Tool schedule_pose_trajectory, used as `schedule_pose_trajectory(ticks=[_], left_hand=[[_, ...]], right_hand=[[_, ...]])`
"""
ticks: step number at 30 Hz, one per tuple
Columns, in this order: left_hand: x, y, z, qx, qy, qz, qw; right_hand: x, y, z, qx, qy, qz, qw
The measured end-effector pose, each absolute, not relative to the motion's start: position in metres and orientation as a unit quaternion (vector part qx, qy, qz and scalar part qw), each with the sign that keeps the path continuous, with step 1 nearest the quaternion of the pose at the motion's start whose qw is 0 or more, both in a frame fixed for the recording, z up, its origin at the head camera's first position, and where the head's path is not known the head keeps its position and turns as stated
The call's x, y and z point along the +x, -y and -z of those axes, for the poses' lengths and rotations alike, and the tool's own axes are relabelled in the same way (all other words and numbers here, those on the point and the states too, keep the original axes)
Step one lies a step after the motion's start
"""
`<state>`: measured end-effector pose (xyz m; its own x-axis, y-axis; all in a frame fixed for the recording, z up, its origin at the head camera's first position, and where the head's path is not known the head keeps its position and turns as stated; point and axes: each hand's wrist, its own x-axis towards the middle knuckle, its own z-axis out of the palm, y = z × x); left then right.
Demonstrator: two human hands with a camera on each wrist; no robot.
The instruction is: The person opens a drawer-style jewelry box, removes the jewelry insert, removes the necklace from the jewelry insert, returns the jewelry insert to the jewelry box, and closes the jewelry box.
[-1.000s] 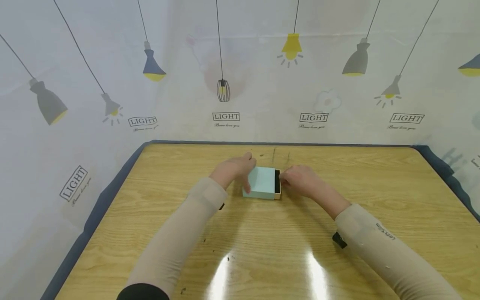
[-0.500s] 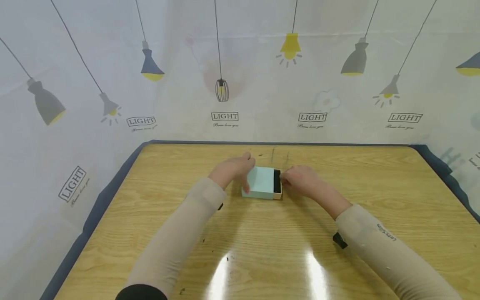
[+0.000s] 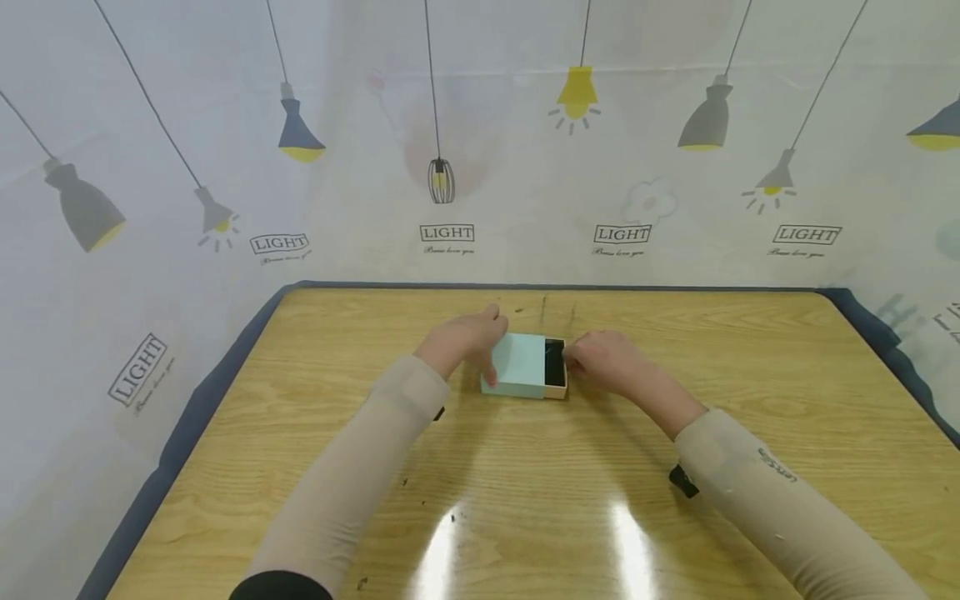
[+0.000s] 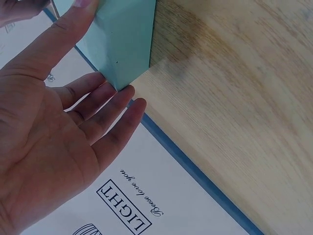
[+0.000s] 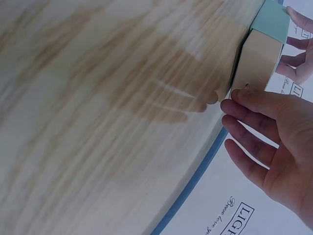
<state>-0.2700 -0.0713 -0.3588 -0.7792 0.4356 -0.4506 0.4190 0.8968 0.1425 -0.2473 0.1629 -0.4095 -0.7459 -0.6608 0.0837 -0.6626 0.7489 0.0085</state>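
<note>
Head camera showed me the left hand [image 3: 463,343] gripping the mint sleeve [image 3: 519,364] on the wooden table [image 3: 517,475]; the right hand [image 3: 606,361] pinched at the end of its partly exposed tray [image 3: 556,392], though I couldn't quite make out the fingertips' hold.

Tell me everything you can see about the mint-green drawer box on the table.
The mint-green drawer box looks like cardboard: a plain outer sleeve around a tan-sided drawer with a black interior. It lies flat on the wood-grain table, partly open, the drawer protruding to the right. The left hand grips the sleeve; the right hand pinches the drawer's outer end. Any contents are unclear.
</note>
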Motion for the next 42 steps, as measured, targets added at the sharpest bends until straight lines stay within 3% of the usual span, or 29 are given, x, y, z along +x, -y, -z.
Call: schedule_pose_trajectory(ticks=[29,42], left_hand=[[-0.267,0.072,0.357,0.224,-0.943,-0.018,0.247],[-0.269,0.073,0.358,0.224,-0.942,-0.02,0.248]], right_hand=[[-0.246,-0.171,0.41,0.365,0.928,-0.014,0.068],[-0.245,-0.175,0.409,0.358,0.932,-0.011,0.049]])
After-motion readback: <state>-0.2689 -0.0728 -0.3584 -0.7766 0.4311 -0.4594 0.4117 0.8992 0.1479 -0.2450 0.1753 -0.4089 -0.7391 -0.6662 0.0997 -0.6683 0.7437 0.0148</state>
